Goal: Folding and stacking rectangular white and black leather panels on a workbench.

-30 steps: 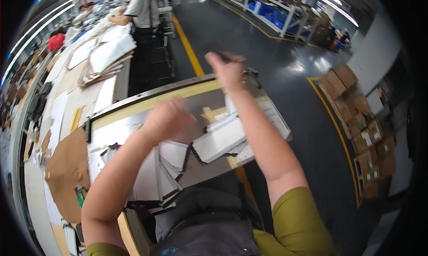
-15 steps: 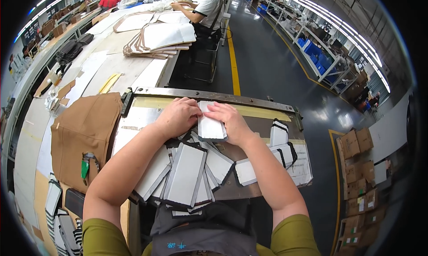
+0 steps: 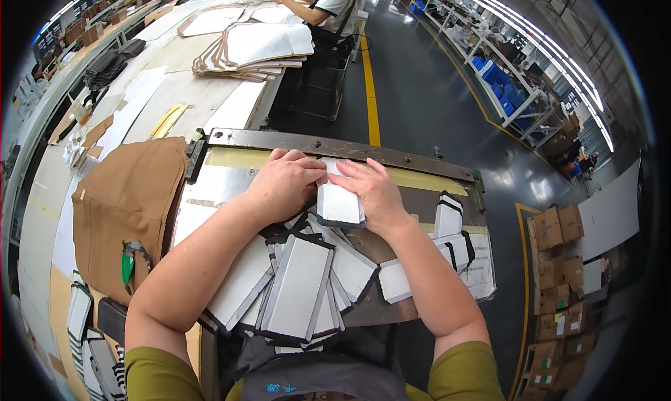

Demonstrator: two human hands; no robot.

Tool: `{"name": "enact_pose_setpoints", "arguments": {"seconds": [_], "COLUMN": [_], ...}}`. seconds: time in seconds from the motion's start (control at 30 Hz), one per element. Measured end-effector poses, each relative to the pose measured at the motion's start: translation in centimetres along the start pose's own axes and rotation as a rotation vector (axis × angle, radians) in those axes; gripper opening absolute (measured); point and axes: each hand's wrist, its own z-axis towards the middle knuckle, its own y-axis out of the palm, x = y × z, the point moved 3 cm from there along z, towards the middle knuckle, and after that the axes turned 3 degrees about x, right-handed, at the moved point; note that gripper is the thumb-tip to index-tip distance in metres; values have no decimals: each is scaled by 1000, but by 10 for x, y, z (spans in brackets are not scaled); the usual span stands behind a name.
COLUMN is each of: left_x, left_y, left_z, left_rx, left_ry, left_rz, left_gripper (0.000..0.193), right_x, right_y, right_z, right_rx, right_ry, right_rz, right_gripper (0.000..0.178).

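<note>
Between my hands, near the far edge of the worktop, lies a white rectangular panel [image 3: 340, 205] with dark edging along its near end. My left hand [image 3: 286, 184] has its fingers curled and pinching at the panel's upper left edge. Across the panel's upper right side rest the fingers of my right hand [image 3: 374, 191], gripping it there. Fingers cover the panel's far end in part. Closer to me, a loose heap of similar white panels [image 3: 297, 282] with grey sides and black ends overlaps the worktop's near edge.
Metal worktop [image 3: 384, 310] with a raised bar [image 3: 314, 145] along its far side. More panels [image 3: 449, 216] lie at right. A brown fabric piece [image 3: 129, 212] covers the left side. Beyond sit stacked white sheets [image 3: 269, 45] and a person [image 3: 328, 13]. Cardboard boxes [image 3: 558, 261] stand right.
The view has shifted slightly, so the bench and heap sit a little differently in frame. Both hands stay on the same panel, with the right fingers a bit more spread.
</note>
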Motion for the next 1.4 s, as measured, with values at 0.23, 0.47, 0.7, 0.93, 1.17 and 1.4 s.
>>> {"name": "enact_pose_setpoints", "arguments": {"seconds": [0.23, 0.47, 0.7, 0.93, 1.17, 1.4], "left_x": [2, 7, 3, -10, 1, -2], "left_y": [-4, -10, -8, -8, -41, 1], "left_z": [0, 1, 4, 5, 10, 4], "left_rx": [-29, -83, -69, 102, 595, 16], "left_ry": [2, 7, -46, -97, -127, 170], "left_rz": [14, 32, 29, -228, -271, -138], "left_gripper": [29, 26, 20, 23, 55, 51], "right_x": [-3, -2, -3, 9, 0, -22], "right_y": [-4, -8, -13, -20, -50, -20], "right_z": [-1, -2, -1, 7, 5, 5], "right_rx": [100, 29, -82, 362, 532, 123], "right_ry": [-38, -23, 78, 185, 62, 43], "right_rz": [-14, 44, 43, 263, -69, 425], "right_gripper": [28, 27, 38, 18, 15, 15]}}
